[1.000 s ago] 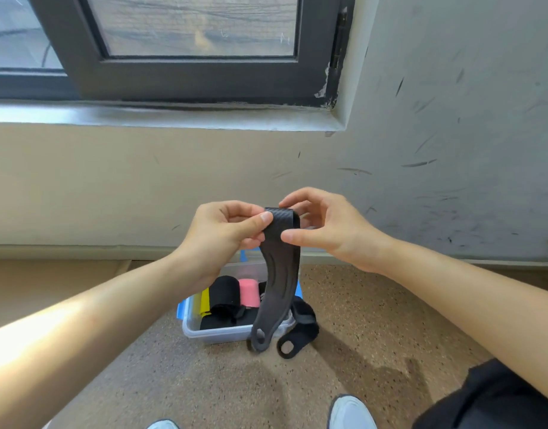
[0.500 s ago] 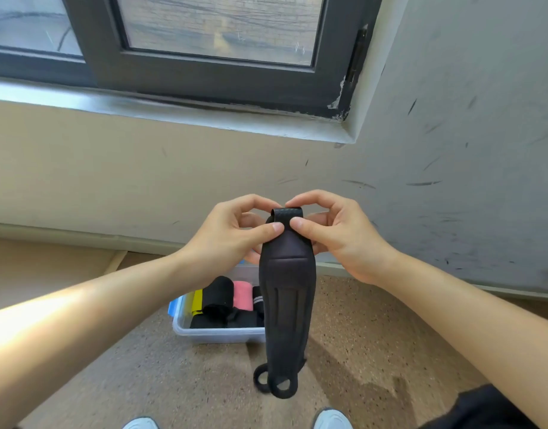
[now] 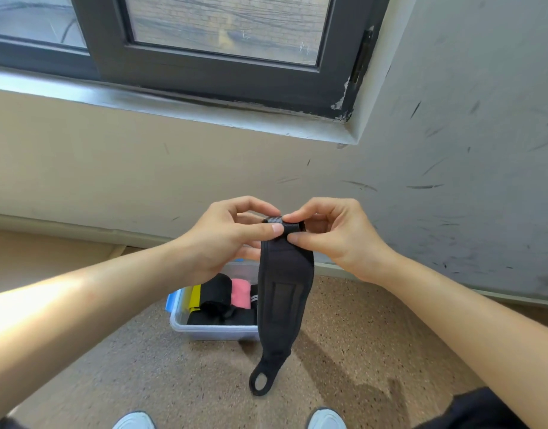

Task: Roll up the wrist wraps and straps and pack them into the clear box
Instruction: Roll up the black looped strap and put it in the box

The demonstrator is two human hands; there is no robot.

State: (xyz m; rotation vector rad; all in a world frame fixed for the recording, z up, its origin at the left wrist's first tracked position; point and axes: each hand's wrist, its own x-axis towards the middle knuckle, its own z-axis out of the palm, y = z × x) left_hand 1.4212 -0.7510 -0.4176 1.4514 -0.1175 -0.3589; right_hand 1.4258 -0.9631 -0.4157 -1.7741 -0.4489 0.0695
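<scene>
Both hands, the left hand and right hand, pinch the top of the black strap, which hangs straight down above the clear box.

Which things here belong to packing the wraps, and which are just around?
Job: black wrist strap, pinched at its top by left hand and right hand; clear box; black roll, pink roll and yellow wrap inside it.
Just around: window frame, scuffed wall, white shoes, speckled floor.
</scene>
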